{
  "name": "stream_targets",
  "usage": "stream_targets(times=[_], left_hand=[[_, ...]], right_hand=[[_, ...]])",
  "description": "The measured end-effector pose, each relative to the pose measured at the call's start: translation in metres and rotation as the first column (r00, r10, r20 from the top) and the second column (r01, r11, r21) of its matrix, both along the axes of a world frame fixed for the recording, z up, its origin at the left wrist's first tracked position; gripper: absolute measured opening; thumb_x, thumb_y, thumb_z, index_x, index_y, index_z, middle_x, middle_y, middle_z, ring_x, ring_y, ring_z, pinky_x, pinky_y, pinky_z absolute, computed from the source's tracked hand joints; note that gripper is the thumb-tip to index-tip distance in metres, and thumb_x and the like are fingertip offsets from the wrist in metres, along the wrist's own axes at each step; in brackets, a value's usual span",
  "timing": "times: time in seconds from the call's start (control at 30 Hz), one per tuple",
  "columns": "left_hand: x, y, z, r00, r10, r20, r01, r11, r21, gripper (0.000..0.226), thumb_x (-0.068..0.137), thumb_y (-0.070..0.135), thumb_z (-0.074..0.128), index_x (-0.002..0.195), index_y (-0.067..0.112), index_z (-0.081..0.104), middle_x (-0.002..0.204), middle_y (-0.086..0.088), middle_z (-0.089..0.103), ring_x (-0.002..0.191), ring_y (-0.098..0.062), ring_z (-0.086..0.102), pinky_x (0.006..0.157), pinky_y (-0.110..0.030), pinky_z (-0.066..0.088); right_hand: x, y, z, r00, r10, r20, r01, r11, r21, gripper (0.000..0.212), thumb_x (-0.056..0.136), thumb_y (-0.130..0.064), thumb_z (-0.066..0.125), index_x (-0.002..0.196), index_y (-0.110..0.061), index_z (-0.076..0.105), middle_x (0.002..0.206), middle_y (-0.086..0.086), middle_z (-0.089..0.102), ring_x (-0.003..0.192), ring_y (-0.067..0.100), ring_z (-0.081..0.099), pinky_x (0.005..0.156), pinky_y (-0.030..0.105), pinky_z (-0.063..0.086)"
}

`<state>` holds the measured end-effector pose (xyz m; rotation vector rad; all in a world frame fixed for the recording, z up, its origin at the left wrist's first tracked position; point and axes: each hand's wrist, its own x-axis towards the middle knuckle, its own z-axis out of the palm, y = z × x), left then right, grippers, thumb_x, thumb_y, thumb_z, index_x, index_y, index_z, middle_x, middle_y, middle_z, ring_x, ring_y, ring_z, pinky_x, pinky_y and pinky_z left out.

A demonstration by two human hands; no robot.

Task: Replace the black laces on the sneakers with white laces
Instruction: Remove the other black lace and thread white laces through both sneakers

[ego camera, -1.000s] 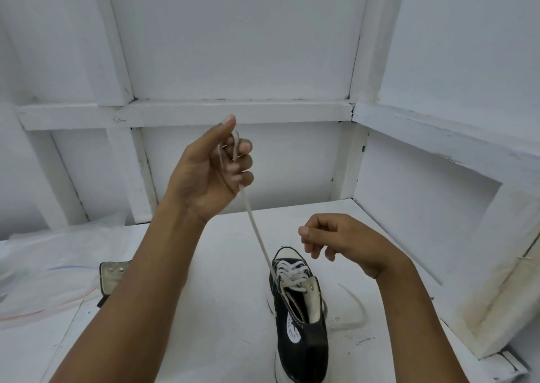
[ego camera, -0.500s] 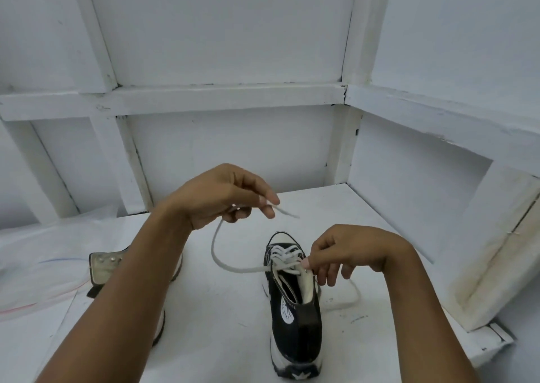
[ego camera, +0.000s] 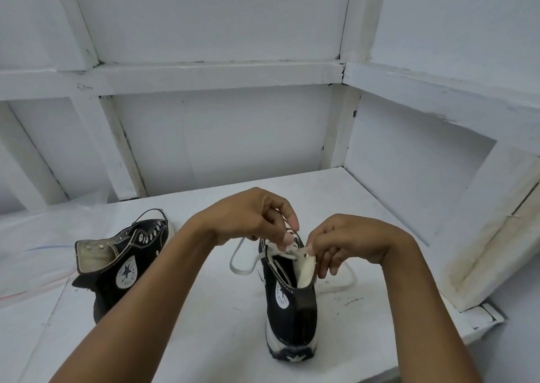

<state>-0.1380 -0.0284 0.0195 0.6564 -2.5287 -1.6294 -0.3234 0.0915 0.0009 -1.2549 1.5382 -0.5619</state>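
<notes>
A black high-top sneaker (ego camera: pixel 292 309) stands upright on the white table, heel toward me, partly laced with a white lace (ego camera: pixel 242 261). My left hand (ego camera: pixel 251 219) pinches the lace end just above the upper eyelets. My right hand (ego camera: pixel 350 242) grips the sneaker's right eyelet flap and folds it outward. A loop of lace hangs to the sneaker's left, and another length lies on the table to its right. A second black sneaker (ego camera: pixel 128 260) lies on its side at the left with no lace visible in its eyelets.
The white table (ego camera: pixel 204 339) sits in a corner of white framed walls. Its front right edge (ego camera: pixel 482 321) is close to the standing sneaker. Clear plastic sheeting (ego camera: pixel 35 245) covers the far left of the table.
My left hand came down from high above the table to the sneaker's eyelets, and the taut lace went slack. My right hand moved onto the eyelet flap. The view tilted down.
</notes>
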Motion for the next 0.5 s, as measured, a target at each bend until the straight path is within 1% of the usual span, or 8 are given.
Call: stream_targets(times=[0.1, 0.17, 0.23, 0.3, 0.4, 0.47, 0.5], left_hand=[[-0.0005, -0.0020, 0.0000, 0.999, 0.007, -0.040, -0.006, 1.000, 0.017, 0.014, 0.083, 0.005, 0.078, 0.094, 0.007, 0.069, 0.074, -0.009, 0.074, 0.055, -0.009, 0.049, 0.048, -0.019, 0.027], [-0.0011, -0.0024, 0.0003, 0.999, 0.006, -0.053, -0.005, 1.000, 0.021, 0.014, 0.083, 0.004, 0.077, 0.094, 0.006, 0.069, 0.074, -0.009, 0.074, 0.055, -0.008, 0.049, 0.048, -0.019, 0.028], [-0.0017, -0.0022, -0.0009, 0.999, 0.003, -0.052, -0.002, 1.000, 0.022, 0.013, 0.083, 0.005, 0.077, 0.092, 0.009, 0.069, 0.073, -0.008, 0.074, 0.056, -0.011, 0.048, 0.048, -0.019, 0.028], [-0.0026, -0.0011, -0.0023, 0.999, -0.002, -0.039, 0.003, 1.000, 0.013, 0.012, 0.083, 0.005, 0.077, 0.090, 0.011, 0.069, 0.074, -0.008, 0.074, 0.061, -0.015, 0.048, 0.048, -0.019, 0.028], [-0.0042, 0.0004, -0.0052, 1.000, 0.002, -0.020, -0.002, 1.000, -0.009, 0.012, 0.083, 0.004, 0.077, 0.090, 0.009, 0.069, 0.073, -0.008, 0.074, 0.060, -0.013, 0.048, 0.049, -0.018, 0.029], [-0.0056, 0.0014, -0.0068, 1.000, 0.006, -0.008, -0.006, 1.000, -0.016, 0.012, 0.083, 0.004, 0.077, 0.090, 0.008, 0.068, 0.073, -0.009, 0.073, 0.058, -0.010, 0.048, 0.049, -0.016, 0.030], [-0.0065, 0.0018, -0.0077, 1.000, 0.006, 0.002, -0.006, 1.000, -0.021, 0.012, 0.082, 0.005, 0.077, 0.090, 0.009, 0.068, 0.074, -0.010, 0.073, 0.056, -0.008, 0.049, 0.048, -0.015, 0.031]], right_hand=[[0.0002, 0.0001, -0.0017, 1.000, 0.006, 0.026, -0.006, 1.000, 0.000, 0.016, 0.089, -0.010, 0.058, 0.088, 0.000, 0.071, 0.084, 0.017, 0.073, 0.078, 0.027, 0.068, 0.066, 0.027, 0.054], [0.0008, -0.0008, -0.0025, 0.999, 0.002, 0.041, -0.002, 1.000, 0.001, 0.024, 0.080, -0.017, 0.059, 0.089, 0.002, 0.071, 0.084, 0.018, 0.073, 0.077, 0.026, 0.068, 0.066, 0.027, 0.054], [0.0007, -0.0016, -0.0028, 0.999, -0.001, 0.044, 0.000, 1.000, 0.007, 0.029, 0.078, -0.018, 0.058, 0.091, 0.004, 0.071, 0.085, 0.018, 0.073, 0.076, 0.026, 0.069, 0.066, 0.027, 0.054], [0.0003, -0.0022, -0.0035, 0.999, 0.004, 0.045, -0.004, 1.000, 0.002, 0.023, 0.084, -0.014, 0.059, 0.092, 0.004, 0.071, 0.085, 0.018, 0.074, 0.078, 0.027, 0.069, 0.066, 0.028, 0.054], [-0.0013, -0.0021, -0.0046, 0.999, 0.007, 0.040, -0.007, 1.000, 0.000, 0.020, 0.093, -0.007, 0.055, 0.094, 0.006, 0.069, 0.085, 0.018, 0.074, 0.081, 0.029, 0.069, 0.068, 0.029, 0.054], [-0.0023, -0.0018, -0.0046, 0.999, 0.018, 0.042, -0.018, 1.000, -0.002, 0.021, 0.094, -0.010, 0.056, 0.094, 0.006, 0.070, 0.086, 0.018, 0.074, 0.082, 0.030, 0.068, 0.069, 0.029, 0.054], [-0.0032, -0.0015, -0.0049, 0.998, 0.027, 0.049, -0.026, 1.000, -0.007, 0.022, 0.095, -0.015, 0.058, 0.094, 0.003, 0.071, 0.087, 0.018, 0.074, 0.083, 0.029, 0.068, 0.070, 0.030, 0.054]])
